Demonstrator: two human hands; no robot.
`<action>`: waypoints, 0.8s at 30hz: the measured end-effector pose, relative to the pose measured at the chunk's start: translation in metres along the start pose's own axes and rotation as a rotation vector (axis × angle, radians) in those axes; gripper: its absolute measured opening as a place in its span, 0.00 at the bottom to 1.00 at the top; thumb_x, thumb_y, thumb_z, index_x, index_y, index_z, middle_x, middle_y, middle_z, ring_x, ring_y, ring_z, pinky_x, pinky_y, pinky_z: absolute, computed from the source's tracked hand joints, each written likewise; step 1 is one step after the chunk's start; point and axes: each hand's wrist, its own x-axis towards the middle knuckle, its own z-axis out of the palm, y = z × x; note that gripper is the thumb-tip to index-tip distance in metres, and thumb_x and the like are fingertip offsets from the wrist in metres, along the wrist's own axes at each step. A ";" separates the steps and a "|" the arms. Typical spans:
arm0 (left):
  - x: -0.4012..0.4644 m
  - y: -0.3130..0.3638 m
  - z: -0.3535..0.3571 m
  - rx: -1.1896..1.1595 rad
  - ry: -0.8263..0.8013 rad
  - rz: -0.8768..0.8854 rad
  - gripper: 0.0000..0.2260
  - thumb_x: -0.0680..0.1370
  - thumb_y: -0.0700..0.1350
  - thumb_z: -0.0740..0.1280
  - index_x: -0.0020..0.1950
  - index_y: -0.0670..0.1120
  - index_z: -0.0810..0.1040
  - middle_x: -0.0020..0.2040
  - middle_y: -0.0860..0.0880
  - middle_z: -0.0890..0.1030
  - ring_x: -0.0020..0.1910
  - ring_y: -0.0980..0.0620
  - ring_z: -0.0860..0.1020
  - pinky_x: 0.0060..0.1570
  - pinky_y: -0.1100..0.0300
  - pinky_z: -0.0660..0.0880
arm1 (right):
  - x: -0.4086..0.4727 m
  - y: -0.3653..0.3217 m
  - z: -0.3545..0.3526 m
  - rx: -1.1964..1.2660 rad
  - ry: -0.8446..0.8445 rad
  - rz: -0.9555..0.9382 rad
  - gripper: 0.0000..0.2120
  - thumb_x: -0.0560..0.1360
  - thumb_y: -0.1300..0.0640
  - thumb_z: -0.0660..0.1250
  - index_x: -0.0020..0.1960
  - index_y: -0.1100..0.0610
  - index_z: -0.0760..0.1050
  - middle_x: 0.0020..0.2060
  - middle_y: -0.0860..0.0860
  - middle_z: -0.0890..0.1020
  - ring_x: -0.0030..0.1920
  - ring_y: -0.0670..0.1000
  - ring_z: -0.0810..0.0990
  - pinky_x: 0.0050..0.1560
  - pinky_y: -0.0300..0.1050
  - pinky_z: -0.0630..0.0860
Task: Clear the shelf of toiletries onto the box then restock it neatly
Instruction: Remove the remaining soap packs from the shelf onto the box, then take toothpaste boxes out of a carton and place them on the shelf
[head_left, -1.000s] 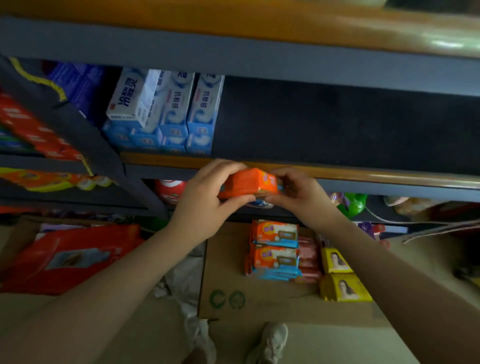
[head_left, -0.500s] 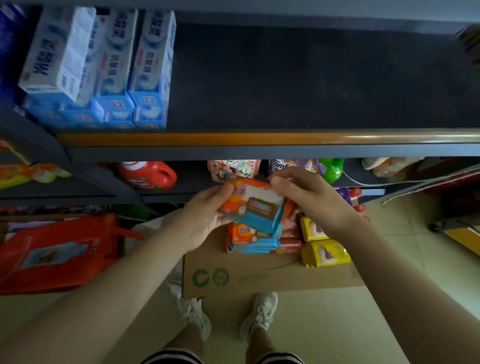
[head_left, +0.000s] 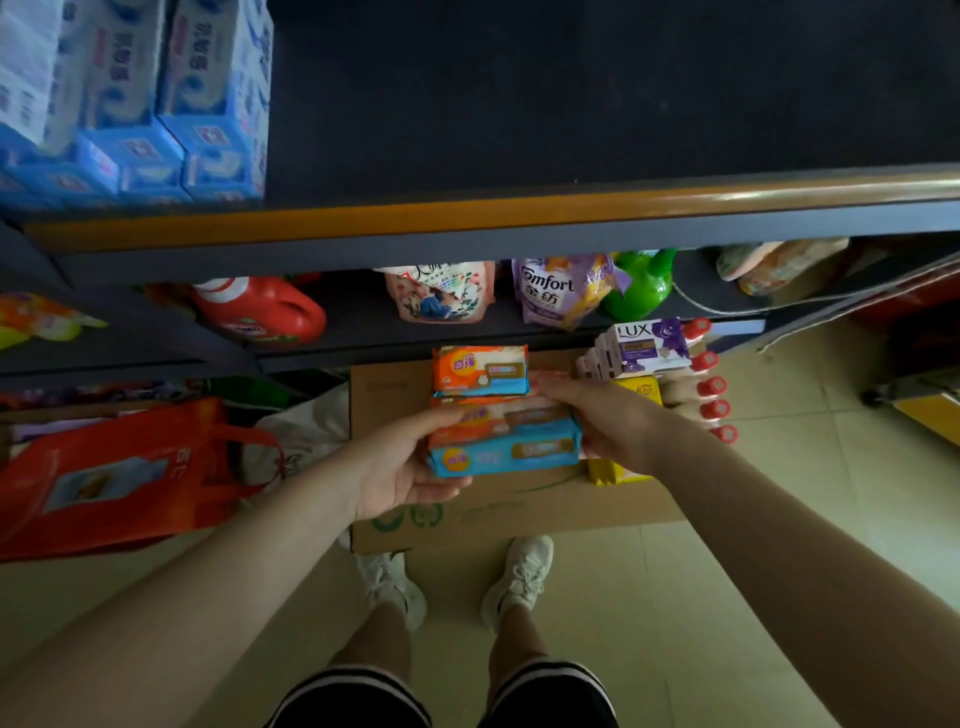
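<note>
- Orange-and-blue soap packs (head_left: 503, 435) are held as a small stack between both hands, just above the flat cardboard box (head_left: 519, 506) on the floor.
- Left hand (head_left: 400, 470) lies palm-up under the stack's left end, its fingers curled beneath and the thumb pressed on top.
- Right hand (head_left: 605, 421) grips the stack's right end, fingers spread along the upper edge of the top pack.
- Another orange soap pack (head_left: 480, 369) lies on the box near its far edge, just beyond the held stack.
- Lux soap boxes (head_left: 641, 345) sit at the box's far right corner, with yellow packs (head_left: 618, 470) along its right edge, partly hidden by the right wrist.
- A row of red-capped bottles (head_left: 709, 387) lies at the box's right side.
- The upper shelf (head_left: 519, 215), edged with an orange strip, carries blue-and-white cartons (head_left: 171, 104) at its left end; the rest of its dark surface is bare.
- On the lower shelf stand a red jug (head_left: 260, 309), a pink pouch (head_left: 441, 291), a purple Comfort pouch (head_left: 553, 291) and a green bottle (head_left: 641, 283).
- A red bag (head_left: 111, 475) sits on the floor to the left, and two white trainers (head_left: 519, 577) stand at the box's near edge.
</note>
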 end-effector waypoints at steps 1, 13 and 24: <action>0.000 -0.001 0.000 0.057 0.039 0.050 0.18 0.68 0.54 0.68 0.50 0.42 0.77 0.35 0.45 0.83 0.29 0.52 0.81 0.29 0.62 0.79 | 0.004 0.008 -0.002 0.048 -0.030 0.011 0.17 0.75 0.51 0.66 0.61 0.57 0.75 0.53 0.55 0.83 0.55 0.55 0.81 0.58 0.54 0.77; 0.058 0.000 -0.006 0.668 0.505 0.516 0.13 0.79 0.50 0.62 0.62 0.47 0.72 0.52 0.53 0.76 0.46 0.57 0.75 0.37 0.68 0.70 | 0.062 0.032 0.007 -0.246 0.279 -0.458 0.21 0.72 0.60 0.71 0.62 0.52 0.69 0.50 0.48 0.78 0.48 0.49 0.79 0.46 0.47 0.80; 0.085 -0.003 -0.026 0.723 0.389 0.434 0.15 0.80 0.46 0.60 0.67 0.45 0.71 0.61 0.50 0.75 0.53 0.58 0.73 0.45 0.69 0.70 | 0.115 0.049 -0.004 -0.552 0.394 -0.325 0.27 0.70 0.52 0.73 0.66 0.55 0.69 0.59 0.55 0.72 0.59 0.57 0.72 0.60 0.55 0.73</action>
